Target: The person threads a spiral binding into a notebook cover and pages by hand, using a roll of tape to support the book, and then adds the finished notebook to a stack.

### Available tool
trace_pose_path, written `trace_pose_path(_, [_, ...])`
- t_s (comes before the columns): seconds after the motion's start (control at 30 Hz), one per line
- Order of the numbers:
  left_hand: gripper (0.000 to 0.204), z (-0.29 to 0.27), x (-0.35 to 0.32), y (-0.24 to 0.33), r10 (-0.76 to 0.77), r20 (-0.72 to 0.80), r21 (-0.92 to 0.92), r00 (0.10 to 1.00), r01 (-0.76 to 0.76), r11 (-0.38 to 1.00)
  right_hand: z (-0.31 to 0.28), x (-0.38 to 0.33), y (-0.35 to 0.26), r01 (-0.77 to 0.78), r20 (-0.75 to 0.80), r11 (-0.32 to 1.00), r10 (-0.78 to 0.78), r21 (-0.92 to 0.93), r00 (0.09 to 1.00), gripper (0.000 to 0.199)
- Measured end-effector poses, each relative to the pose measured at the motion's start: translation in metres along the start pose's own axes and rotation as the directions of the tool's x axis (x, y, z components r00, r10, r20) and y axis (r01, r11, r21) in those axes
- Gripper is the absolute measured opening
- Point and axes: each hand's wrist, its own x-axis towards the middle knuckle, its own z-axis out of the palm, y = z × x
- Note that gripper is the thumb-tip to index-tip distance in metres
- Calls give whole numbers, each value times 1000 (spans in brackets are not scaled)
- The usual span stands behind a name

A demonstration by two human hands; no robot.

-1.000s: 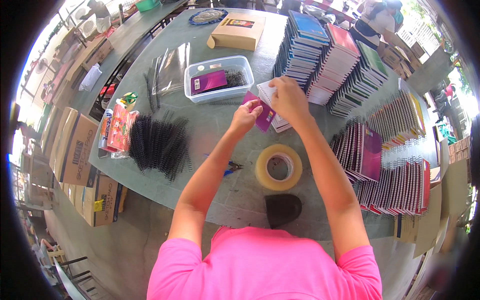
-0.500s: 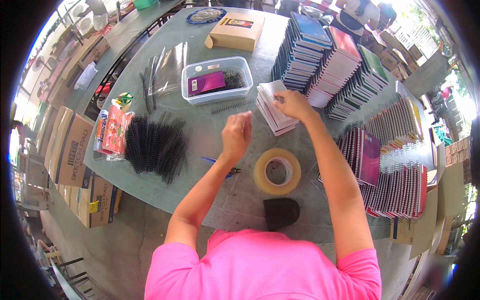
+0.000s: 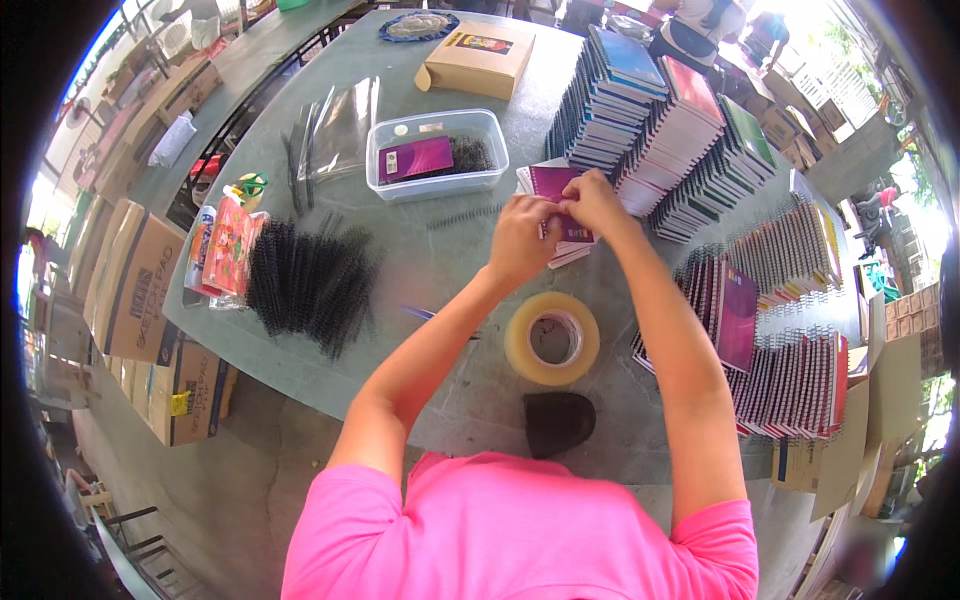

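On a small pile of white notebooks lies a purple-covered notebook [image 3: 553, 181], face up. My left hand [image 3: 522, 238] is closed at its left edge, and my right hand [image 3: 597, 203] is closed at its right side, the two sets of fingertips nearly meeting over the cover. The fingers hide part of it. Only a strip of the white notebooks [image 3: 571, 253] shows below my hands. Left of them, a single black spiral binding coil [image 3: 463, 217] rests on the table. A clear plastic tub [image 3: 480, 184] just beyond contains black coils and a purple cover.
Tall stacks of blue [image 3: 625, 62], red [image 3: 692, 95] and green notebooks [image 3: 745, 135] rise at the far right. Spiral-bound notebooks [image 3: 790, 385] fill the right edge. A tape roll [image 3: 520, 340] lies nearer me, a heap of black coils [image 3: 310, 285] to the left.
My left hand has moved right to join my right hand at the pile. White pages showed on top before; a purple cover is there now.
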Motion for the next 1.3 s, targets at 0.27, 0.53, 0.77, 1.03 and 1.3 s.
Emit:
trace_pose_path(0.27, [18, 0, -11, -28, -680, 318, -544, 661, 714, 440, -2, -2, -39, -121, 40, 989, 125, -87, 991, 34])
trace_pose_path(0.53, [17, 8, -8, -18, -695, 324, -608, 642, 705, 367, -3, -10, -41, -51, 74, 967, 72, -250, 995, 55])
trace_pose_path(0.77, [15, 7, 0, -27, -643, 242, -632, 727, 621, 464, -7, -16, -46, -10, 16, 982, 13, -188, 1000, 48])
trace_pose_path(1.03, [19, 6, 1, -24, -639, 295, -628, 710, 648, 430, -32, -4, -16, -45, 125, 994, 33, 96, 992, 58])
trace_pose_path(1.3, [18, 6, 12, -10, -614, 355, -688, 705, 642, 339, -31, -3, -7, -31, 139, 991, 12, 130, 990, 61])
